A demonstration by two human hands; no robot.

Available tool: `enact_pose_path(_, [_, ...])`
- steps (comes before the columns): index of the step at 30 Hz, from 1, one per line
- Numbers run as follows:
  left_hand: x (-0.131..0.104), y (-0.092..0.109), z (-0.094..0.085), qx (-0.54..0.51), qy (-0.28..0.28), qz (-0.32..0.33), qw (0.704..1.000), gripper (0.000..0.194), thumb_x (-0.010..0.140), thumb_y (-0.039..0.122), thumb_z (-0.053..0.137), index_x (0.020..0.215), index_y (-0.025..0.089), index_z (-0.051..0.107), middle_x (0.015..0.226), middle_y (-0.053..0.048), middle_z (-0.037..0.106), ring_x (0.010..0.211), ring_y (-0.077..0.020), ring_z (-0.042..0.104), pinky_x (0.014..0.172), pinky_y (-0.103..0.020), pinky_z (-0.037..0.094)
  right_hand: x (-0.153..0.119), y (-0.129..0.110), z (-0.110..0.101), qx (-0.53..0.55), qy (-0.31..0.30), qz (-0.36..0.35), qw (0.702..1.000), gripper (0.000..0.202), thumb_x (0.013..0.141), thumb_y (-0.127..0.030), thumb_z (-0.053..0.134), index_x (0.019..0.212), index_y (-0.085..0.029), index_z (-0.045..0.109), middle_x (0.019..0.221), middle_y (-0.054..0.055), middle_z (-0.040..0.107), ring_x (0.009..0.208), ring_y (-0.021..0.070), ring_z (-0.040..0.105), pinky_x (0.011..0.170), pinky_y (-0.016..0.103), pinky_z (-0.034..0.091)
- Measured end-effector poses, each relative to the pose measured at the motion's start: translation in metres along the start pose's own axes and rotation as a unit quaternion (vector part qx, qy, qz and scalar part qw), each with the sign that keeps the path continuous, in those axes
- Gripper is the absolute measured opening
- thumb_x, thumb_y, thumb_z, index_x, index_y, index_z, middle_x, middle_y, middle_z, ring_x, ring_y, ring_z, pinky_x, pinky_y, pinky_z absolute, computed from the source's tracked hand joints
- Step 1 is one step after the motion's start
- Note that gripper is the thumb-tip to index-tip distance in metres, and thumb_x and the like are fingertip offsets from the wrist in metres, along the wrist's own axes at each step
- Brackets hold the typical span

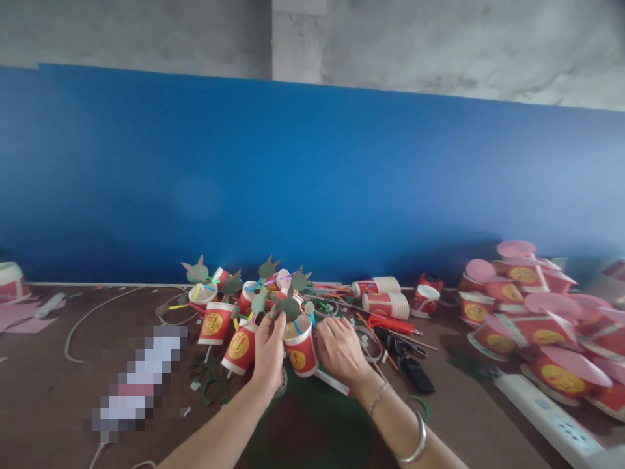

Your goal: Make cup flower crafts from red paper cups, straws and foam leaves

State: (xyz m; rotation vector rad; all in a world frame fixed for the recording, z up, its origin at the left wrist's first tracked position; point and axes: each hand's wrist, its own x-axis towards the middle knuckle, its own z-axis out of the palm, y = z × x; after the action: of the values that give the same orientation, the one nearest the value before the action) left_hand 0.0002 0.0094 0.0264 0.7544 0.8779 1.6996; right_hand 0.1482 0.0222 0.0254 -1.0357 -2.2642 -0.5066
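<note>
A red and white paper cup (300, 355) with a yellow emblem is between my hands, slightly tilted. Above its rim is a dark green paper animal head (288, 309), pinched by the thumb and fingers of my left hand (269, 350). A blue strip shows inside the cup's mouth. My right hand (342, 348) is close by the cup's right side, its fingers curled and closed; what they hold, if anything, is hidden. Left of the hands stand and lean similar cups (215, 324) with green animal heads (197, 271) on coloured strips.
Stacked cups (385, 305), an orange-handled tool (393, 324) and a black object (418, 375) lie to the right. Further right are piled cups with pink discs (551, 303) and a white power strip (547, 417). A cable (71, 335) curves across the left; a blue partition (312, 176) stands behind.
</note>
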Motion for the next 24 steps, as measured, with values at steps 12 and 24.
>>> enact_pose_path(12, [-0.0022,0.0011,0.0020,-0.022,0.004,0.011,1.000,0.027,0.076,0.036,0.062,0.095,0.017,0.057,0.088,-0.003,0.067,0.080,-0.0167,0.064,0.070,-0.025,0.048,-0.0035,-0.0001,-0.0028,0.099,-0.005,0.033,0.995,0.022,0.086,-0.017,0.037,0.099,-0.014,0.055,0.080,0.008,0.057,0.076,0.0198,0.050,0.069,0.031,0.034])
enact_pose_path(24, [-0.0019,-0.0005,-0.0012,0.046,-0.002,0.033,0.998,0.026,0.079,0.038,0.058,0.096,0.018,0.058,0.092,-0.003,0.067,0.083,-0.0166,0.062,0.075,-0.027,0.047,-0.0052,0.0012,0.0003,0.088,0.051,0.043,0.994,0.019,0.089,-0.015,0.035,0.080,-0.017,0.052,0.066,0.004,0.056,0.064,0.0169,0.049,0.064,0.030,0.032])
